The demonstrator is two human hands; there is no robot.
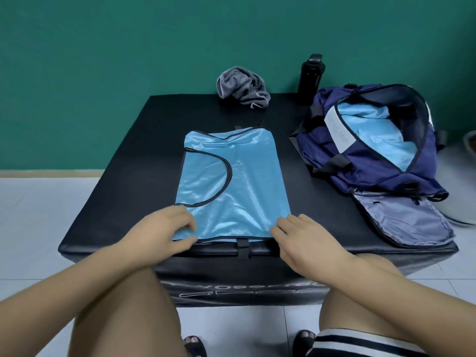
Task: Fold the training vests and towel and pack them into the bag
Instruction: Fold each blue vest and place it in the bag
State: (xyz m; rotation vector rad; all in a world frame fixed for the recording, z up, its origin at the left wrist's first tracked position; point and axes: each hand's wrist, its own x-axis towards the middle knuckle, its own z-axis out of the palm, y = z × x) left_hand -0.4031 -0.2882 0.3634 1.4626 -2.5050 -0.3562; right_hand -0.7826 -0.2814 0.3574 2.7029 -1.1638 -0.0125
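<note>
A light-blue training vest (244, 181) with black trim lies flat, folded lengthwise, on the black padded box (123, 171). My left hand (164, 228) pinches the vest's near left corner. My right hand (301, 235) holds its near right corner at the box's front edge. A navy bag (373, 161) stands unzipped at the right of the box, with light-blue vest fabric (371, 132) inside it. A crumpled grey striped towel (242, 86) sits at the box's far edge.
A black bottle (310, 76) stands at the back beside the bag. The bag's grey-lined flap (401, 217) hangs over the box's right front corner. A white object (458, 181) lies on the floor at the right. My knees are just below the box front.
</note>
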